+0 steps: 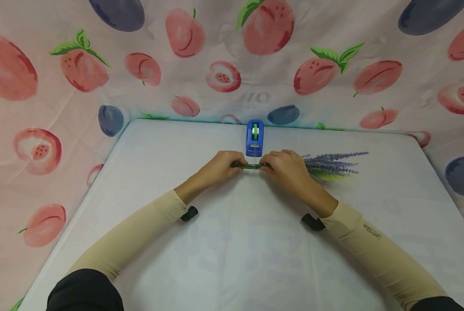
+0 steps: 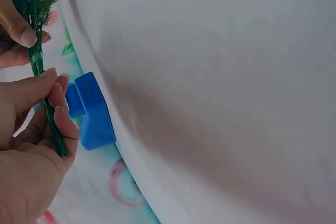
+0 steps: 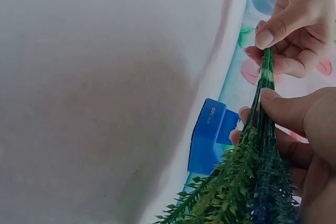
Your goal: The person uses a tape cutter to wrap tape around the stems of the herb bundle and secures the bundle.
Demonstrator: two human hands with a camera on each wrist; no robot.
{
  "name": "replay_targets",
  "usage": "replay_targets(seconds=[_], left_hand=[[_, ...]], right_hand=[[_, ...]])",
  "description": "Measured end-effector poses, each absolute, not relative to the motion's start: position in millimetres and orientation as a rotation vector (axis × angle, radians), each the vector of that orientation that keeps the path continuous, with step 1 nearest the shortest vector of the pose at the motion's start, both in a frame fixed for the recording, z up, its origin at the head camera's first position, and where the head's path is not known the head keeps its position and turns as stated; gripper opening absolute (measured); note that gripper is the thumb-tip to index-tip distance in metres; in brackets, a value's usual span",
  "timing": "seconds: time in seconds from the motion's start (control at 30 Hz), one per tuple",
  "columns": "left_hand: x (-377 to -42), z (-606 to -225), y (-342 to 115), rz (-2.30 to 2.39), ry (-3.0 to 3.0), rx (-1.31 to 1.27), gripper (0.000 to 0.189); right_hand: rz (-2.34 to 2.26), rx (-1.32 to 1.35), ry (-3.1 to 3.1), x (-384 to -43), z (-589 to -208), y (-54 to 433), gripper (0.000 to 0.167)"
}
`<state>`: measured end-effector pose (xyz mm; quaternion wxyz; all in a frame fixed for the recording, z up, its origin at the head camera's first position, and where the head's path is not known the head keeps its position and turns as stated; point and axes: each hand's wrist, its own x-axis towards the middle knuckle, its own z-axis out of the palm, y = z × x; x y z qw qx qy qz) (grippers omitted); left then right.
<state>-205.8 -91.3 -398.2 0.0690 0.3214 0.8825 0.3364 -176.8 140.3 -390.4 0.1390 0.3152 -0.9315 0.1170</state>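
Observation:
A bunch of artificial lavender (image 1: pixel 333 165) lies sideways between the two hands, its purple and yellow-green heads to the right. My left hand (image 1: pixel 225 165) pinches the green stems (image 2: pixel 54 124) near their cut ends, thumb against fingers. Close beside it, my right hand (image 1: pixel 288 170) grips the stems just below the leafy heads (image 3: pixel 231 187). Between the hands, a shiny band of clear tape (image 3: pixel 266 74) wraps the stems. Right behind the hands stands a blue tape dispenser (image 1: pixel 254 138) with a green-cored roll.
A white-covered table (image 1: pixel 235 242) spreads under both forearms. Its far edge meets a fruit-printed cloth (image 1: pixel 224 39) that hangs behind and at the sides. Black wrist-camera mounts (image 1: pixel 190 213) show below the cuffs.

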Motion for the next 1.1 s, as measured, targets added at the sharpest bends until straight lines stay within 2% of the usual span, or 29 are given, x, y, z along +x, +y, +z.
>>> replay_targets(seconds=[0.27,0.47,1.1], left_hand=[[-206.4,-398.9,-92.6,1.023,2.671,0.981,0.018],[-208.2,-400.0,-92.5,1.006,2.709,1.03,0.017],[-208.9,-401.0,-89.7,0.917,2.739,1.03,0.021]], right_hand=[[0.311,0.88,-2.745,-180.0,-390.9,137.9,0.025],[0.321,0.827,-2.811,-179.8,-391.1,136.2,0.019],[0.309,0.874,-2.707,-182.4,-394.2,142.5,0.017]])
